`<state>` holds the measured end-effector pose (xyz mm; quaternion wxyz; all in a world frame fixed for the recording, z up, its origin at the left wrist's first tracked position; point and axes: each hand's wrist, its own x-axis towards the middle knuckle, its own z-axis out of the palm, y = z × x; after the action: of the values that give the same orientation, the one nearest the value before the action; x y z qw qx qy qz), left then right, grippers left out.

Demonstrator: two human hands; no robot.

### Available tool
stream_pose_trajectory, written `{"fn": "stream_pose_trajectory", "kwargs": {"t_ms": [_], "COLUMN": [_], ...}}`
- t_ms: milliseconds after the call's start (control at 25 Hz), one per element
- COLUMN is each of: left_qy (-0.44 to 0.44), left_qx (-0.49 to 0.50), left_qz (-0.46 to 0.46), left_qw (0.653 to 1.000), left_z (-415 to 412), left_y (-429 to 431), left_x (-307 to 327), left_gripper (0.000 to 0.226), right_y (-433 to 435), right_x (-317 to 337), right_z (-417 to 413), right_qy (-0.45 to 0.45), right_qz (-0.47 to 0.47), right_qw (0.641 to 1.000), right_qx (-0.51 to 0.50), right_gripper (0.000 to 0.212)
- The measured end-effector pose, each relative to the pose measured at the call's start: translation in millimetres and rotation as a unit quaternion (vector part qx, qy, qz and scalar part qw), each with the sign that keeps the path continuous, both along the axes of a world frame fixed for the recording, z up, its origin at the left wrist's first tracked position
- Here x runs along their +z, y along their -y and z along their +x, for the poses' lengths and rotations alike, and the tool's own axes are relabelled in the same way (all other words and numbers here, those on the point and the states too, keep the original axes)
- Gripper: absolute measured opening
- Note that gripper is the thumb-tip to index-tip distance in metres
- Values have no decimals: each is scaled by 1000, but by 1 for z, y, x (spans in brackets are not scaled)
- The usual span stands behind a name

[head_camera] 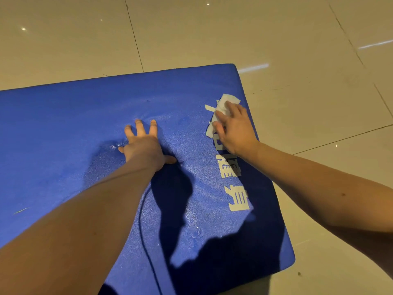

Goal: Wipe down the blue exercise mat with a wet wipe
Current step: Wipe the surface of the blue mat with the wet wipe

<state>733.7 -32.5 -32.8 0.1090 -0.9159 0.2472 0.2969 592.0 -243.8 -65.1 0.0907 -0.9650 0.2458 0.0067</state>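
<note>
Two flat hands are working: left hand (144,145), fingers spread, bracing the mat (63,135) — right hand (236,128), fingers straight, pressing the wipe (225,103); overlapping strokes advised.

blue exercise mat (85,128) flat on floor, white wet wipe (223,107) near its corner

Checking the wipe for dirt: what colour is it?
The wet wipe is white; head view shows it best.
</note>
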Motion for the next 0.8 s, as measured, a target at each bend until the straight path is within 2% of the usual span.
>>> {"fn": "stream_pose_trajectory", "kwargs": {"t_ms": [80,160,400,560,720,800], "left_qy": [2,2,8,14,14,15], "left_qx": [-2,0,-7,-9,-6,-5], "left_qz": [0,1,3,-4,-10,-12], "left_qw": [1000,1000,1000,1000,1000,1000], "left_z": [0,0,0,0,0,1], "left_y": [0,0,-1,-3,-4,-4], "left_x": [0,1,2,1,0,-2], "left_gripper": [139,139,138,138,137,137], "right_y": [-6,-10,2,19,-1,-2], "right_x": [-7,-14,-17,-12,-22,-29], "right_z": [-2,-2,27,55,69,66], "right_qy": [-92,-111,-58,-58,-54,-49], "right_qz": [-10,-4,27,23,22,20], "right_qw": [995,993,996,992,986,985], "right_qx": [-23,-44,-56,-106,-159,-164], "right_gripper": [54,56,53,70,54,54]}}
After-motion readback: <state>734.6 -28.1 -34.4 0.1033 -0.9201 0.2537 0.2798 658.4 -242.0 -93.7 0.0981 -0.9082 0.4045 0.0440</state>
